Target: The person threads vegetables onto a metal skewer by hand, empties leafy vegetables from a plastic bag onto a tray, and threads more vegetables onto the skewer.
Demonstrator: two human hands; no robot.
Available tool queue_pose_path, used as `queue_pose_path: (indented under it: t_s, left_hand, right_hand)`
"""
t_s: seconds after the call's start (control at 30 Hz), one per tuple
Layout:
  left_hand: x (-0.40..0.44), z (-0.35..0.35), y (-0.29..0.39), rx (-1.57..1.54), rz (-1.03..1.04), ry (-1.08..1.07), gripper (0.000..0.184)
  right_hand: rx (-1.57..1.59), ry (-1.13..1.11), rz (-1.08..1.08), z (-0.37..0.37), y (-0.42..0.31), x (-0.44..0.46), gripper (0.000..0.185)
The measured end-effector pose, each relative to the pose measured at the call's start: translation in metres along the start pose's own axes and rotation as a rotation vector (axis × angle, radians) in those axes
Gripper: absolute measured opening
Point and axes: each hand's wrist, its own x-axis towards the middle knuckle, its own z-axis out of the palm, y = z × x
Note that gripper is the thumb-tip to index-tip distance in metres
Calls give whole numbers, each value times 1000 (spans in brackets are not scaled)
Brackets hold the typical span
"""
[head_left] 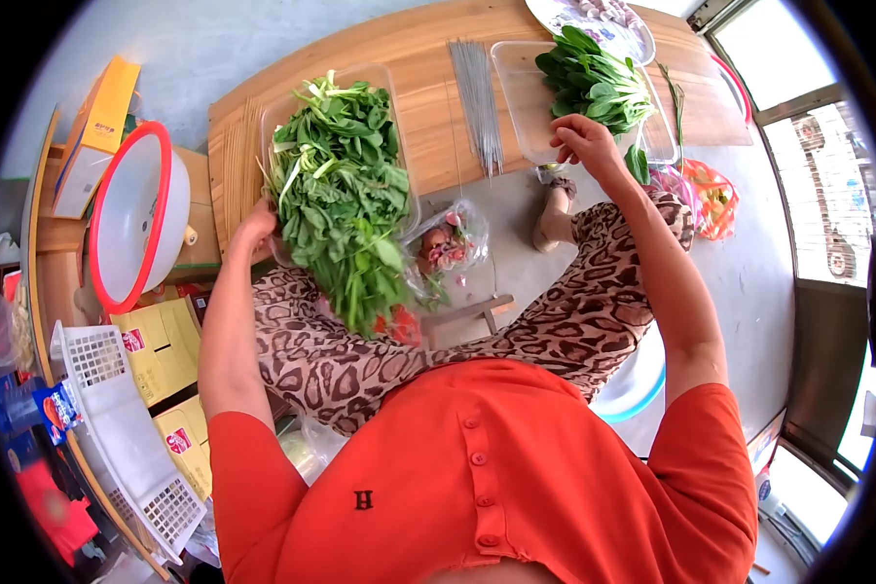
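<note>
My left hand (254,232) is at the left edge of a clear plastic tray (396,107) heaped with leafy greens (346,185). Its fingers are partly hidden, so what they grip does not show. Thin bamboo skewers (236,165) lie beside it on the wooden table (419,58). My right hand (586,146) hovers over the front of a second clear tray (521,88). Its fingers are bent and slightly apart, with nothing visible in them. A bunch of green leafy vegetables (603,86) lies in that tray. Metal skewers (474,102) lie between the trays.
A plastic bag of reddish scraps (446,245) hangs below the table edge. A red-rimmed basin (97,234), yellow boxes (161,346) and a white basket (117,428) stand left. Far right on the table is a patterned plate (565,19). An orange bag (715,200) sits on the floor.
</note>
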Motion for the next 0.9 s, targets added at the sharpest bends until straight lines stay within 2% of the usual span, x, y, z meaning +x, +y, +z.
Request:
queue_pose_path:
  t_s: [0.03,0.1,0.13,0.17,0.23,0.3,0.33,0.43,0.47,0.5,0.57,0.6,0.67,0.7,0.77,0.8,0.83,0.9]
  left_hand:
    - [33,-6,-19,135,44,6,38]
    - [22,-16,18,139,1,-30,40]
    - [100,-19,-36,292,147,-47,41]
    - [58,-21,21,254,-51,-47,44]
    - [127,-27,-13,307,196,-24,41]
    - [98,-33,44,347,180,-26,41]
    - [87,-35,65,390,162,-31,43]
    - [147,-31,67,327,129,54,39]
    - [127,-33,95,493,252,47,41]
    - [137,-26,100,489,256,47,41]
    - [154,-14,109,425,428,282,42]
    - [142,-17,126,421,428,283,42]
    - [124,-25,157,841,484,215,43]
    - [131,-25,156,844,494,207,43]
    - [142,-24,149,663,464,370,40]
    - [121,-22,158,513,444,503,33]
    - [98,-23,166,517,444,503,33]
    - [46,-20,175,425,777,794,29]
  right_hand:
    - [-65,-13,-14,4,1,-1,20]
    - [-171,9,-41,17,-8,-8,19]
    - [-201,-8,-50,23,-7,-10,19]
    - [-230,-26,-61,28,-4,-11,19]
    - [-308,-122,-92,39,4,-13,17]
    - [-282,-208,11,53,-10,-24,17]
    - [-230,-246,52,60,-5,-27,17]
    - [-42,-391,154,88,20,-32,22]
    - [2,-412,243,98,17,-36,24]
    - [47,-432,334,110,14,-43,26]
    - [189,-423,457,133,23,-51,32]
    - [241,-379,517,144,29,-52,36]
    - [339,-298,590,159,42,-50,32]
    - [392,-250,627,162,46,-49,29]
    - [430,-207,680,157,55,-51,26]
    - [460,-180,715,156,56,-51,24]
    - [464,-182,715,155,58,-50,24]
    - [474,-16,808,151,66,-52,25]
